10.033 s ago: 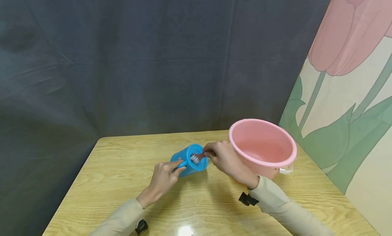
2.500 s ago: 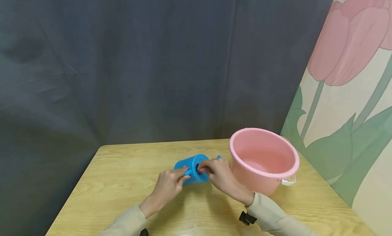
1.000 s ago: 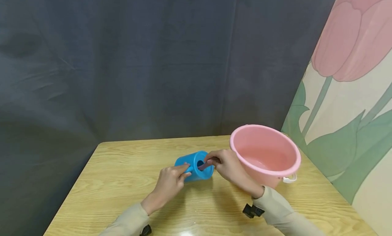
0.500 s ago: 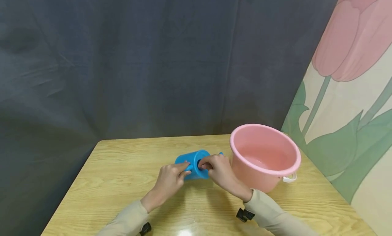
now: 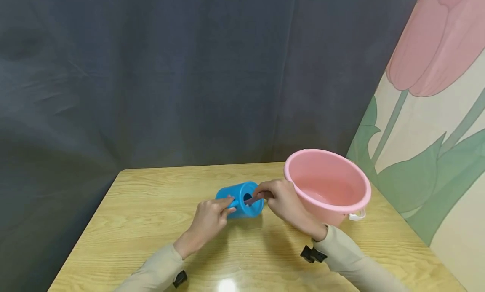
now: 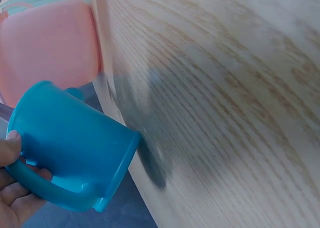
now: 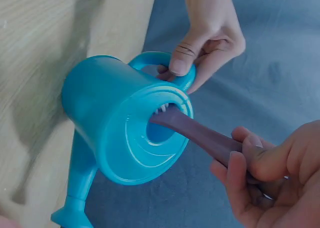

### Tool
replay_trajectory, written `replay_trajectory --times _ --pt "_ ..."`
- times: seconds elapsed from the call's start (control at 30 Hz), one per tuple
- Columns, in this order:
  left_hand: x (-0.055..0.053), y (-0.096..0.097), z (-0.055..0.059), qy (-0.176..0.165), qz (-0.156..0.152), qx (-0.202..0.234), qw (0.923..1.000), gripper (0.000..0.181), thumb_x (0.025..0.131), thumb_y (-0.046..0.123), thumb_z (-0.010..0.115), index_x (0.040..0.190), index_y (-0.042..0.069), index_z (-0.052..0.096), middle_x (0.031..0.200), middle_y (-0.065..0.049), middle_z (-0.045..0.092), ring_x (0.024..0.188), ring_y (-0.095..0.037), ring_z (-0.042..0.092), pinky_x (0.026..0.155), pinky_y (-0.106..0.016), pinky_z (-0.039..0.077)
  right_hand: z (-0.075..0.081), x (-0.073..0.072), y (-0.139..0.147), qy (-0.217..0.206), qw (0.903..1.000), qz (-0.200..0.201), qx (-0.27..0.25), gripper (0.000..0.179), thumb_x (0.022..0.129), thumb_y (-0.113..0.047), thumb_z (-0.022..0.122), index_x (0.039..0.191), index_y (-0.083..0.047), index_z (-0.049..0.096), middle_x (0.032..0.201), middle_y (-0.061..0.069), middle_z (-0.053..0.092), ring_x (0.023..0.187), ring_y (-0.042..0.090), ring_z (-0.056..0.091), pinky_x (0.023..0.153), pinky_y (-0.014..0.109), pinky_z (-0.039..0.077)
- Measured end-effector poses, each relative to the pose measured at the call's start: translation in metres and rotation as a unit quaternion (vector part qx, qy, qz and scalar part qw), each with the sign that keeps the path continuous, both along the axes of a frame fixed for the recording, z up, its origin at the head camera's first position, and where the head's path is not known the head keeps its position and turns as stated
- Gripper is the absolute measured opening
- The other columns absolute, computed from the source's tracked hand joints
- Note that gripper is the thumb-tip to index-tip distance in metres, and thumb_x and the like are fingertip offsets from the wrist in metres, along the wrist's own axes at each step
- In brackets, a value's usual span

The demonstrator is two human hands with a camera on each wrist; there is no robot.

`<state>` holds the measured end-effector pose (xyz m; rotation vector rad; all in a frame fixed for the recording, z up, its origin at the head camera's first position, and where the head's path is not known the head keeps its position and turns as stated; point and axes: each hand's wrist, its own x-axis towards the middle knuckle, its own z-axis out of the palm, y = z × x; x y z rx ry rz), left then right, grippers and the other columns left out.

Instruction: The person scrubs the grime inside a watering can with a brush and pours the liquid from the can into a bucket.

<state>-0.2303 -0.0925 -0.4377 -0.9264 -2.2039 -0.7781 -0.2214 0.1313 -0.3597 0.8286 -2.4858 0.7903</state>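
A small blue watering can [image 7: 107,123] is tilted over the table, with its top hole turned toward the right hand. Whether its base touches the wood I cannot tell. The left hand [image 5: 208,220] grips the can's handle [image 6: 50,188], fingers curled through the loop. A brush [image 7: 200,133] with a purple-brown handle goes into the hole; a few white bristles show at the rim and the rest of the head is hidden inside. Fingers and thumb of the right hand [image 5: 288,205] pinch the brush handle. The can's spout [image 7: 80,173] points downward in the right wrist view.
A pink bucket [image 5: 326,153] with a white handle clip [image 5: 357,215] stands right of the hands, close to the right forearm. The wooden table [image 5: 151,199] ends at a dark curtain [image 5: 204,81] behind. A flower-painted wall [image 5: 417,157] rises on the right.
Ten seconds ago the brush's white bristles were outside the hole; now the head is mostly inside. Over the last seconds the right hand moved in against the hole, out, in again and back out.
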Motion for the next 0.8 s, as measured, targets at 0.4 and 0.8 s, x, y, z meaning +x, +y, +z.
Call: replay_trajectory --times 0.4,0.8 --pt "0.000 0.000 0.002 -0.008 -0.002 -0.005 1.0000 0.025 0.084 0.008 0.078 0.106 -0.003 0.075 0.094 -0.015 0.074 0.056 -0.015 0.063 0.050 -0.019 0.046 -0.026 -0.005 -0.014 0.003 0.9999 0.001 0.017 0.024 0.084 0.010 0.068 0.080 -0.012 0.077 0.076 -0.003 0.070 0.065 0.006 0.059 0.067 0.033 0.053" --pt "-0.002 -0.005 0.004 -0.048 0.008 0.018 0.9987 0.027 0.084 0.007 0.078 0.108 -0.004 0.074 0.098 -0.015 0.074 0.063 -0.016 0.067 0.061 -0.027 0.056 -0.022 -0.013 -0.007 -0.040 0.9975 0.038 -0.044 0.006 0.094 -0.008 0.067 0.092 -0.007 0.074 0.076 0.000 0.069 0.058 0.003 0.056 0.056 0.023 0.048"
